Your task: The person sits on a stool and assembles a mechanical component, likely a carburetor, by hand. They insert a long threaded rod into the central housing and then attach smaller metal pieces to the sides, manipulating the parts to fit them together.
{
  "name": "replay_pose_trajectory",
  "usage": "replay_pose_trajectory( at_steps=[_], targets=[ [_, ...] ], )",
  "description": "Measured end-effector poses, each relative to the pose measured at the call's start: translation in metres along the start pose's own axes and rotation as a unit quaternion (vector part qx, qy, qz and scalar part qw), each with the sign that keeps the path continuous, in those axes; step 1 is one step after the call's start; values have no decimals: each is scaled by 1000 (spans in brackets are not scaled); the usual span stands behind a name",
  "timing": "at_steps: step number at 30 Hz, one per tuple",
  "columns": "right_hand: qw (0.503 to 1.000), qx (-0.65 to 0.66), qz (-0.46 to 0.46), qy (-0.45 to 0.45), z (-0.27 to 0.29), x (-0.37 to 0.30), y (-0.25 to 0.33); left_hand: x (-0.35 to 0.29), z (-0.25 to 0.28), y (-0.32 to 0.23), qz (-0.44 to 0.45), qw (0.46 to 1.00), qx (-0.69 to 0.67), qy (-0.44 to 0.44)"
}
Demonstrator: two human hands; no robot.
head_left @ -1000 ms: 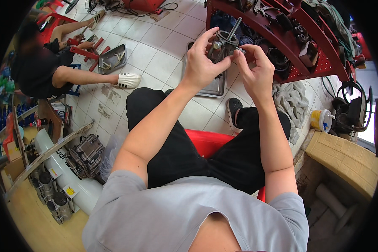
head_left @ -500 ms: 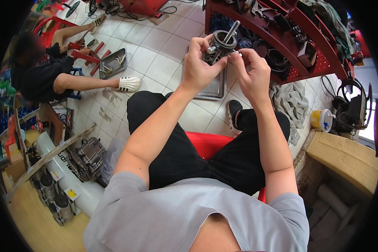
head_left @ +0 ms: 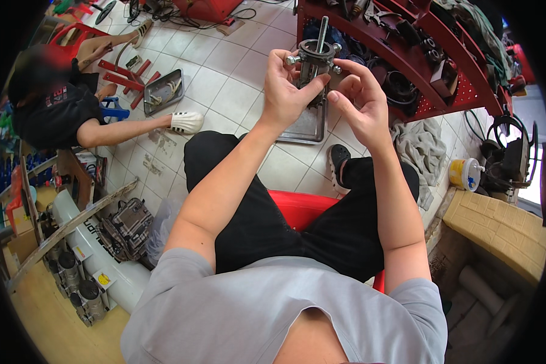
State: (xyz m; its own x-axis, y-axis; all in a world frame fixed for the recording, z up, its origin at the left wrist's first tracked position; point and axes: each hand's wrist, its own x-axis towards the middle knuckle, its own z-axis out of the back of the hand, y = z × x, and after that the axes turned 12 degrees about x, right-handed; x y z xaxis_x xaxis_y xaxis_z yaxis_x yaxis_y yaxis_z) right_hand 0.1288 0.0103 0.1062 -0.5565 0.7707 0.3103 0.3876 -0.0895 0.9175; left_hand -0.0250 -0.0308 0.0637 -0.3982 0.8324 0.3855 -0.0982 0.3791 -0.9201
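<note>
My left hand [head_left: 288, 91] grips a dark metal cylindrical part [head_left: 314, 64] with a thin shaft sticking up from it and bolts at its sides. My right hand [head_left: 361, 100] is just to its right, fingers spread and curled, fingertips touching the part's right side. I hold the part up over a grey metal tray [head_left: 306, 124] that lies on the tiled floor. I sit on a red stool [head_left: 297, 209], legs in black trousers.
A red shelf rack [head_left: 431, 54] with dark machine parts stands ahead to the right. Another person [head_left: 73, 115] sits on the floor at left beside a small metal tray [head_left: 162, 91]. An engine block [head_left: 126, 227] and a white cylinder lie lower left. A grey rag [head_left: 421, 148] lies right.
Both hands have lifted the part slightly up and away, and my right hand has loosened from a pinch on it to open fingers beside it.
</note>
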Motion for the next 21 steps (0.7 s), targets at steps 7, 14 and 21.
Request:
replay_pose_trajectory(
  at_steps=[7, 14, 21],
  targets=[
    [998, -49, -20, -19, 2, 2, 1, 2, -1, -1, -16, 1000, 7, -10],
    [998, -55, -19, -37, 4, 3, 3, 3, 3, 4, -13, 999, 39, -5],
    [993, -105, -26, -53, 11, 5, -5, 3, 4, 3, 13, 998, 57, 16]
  ],
)
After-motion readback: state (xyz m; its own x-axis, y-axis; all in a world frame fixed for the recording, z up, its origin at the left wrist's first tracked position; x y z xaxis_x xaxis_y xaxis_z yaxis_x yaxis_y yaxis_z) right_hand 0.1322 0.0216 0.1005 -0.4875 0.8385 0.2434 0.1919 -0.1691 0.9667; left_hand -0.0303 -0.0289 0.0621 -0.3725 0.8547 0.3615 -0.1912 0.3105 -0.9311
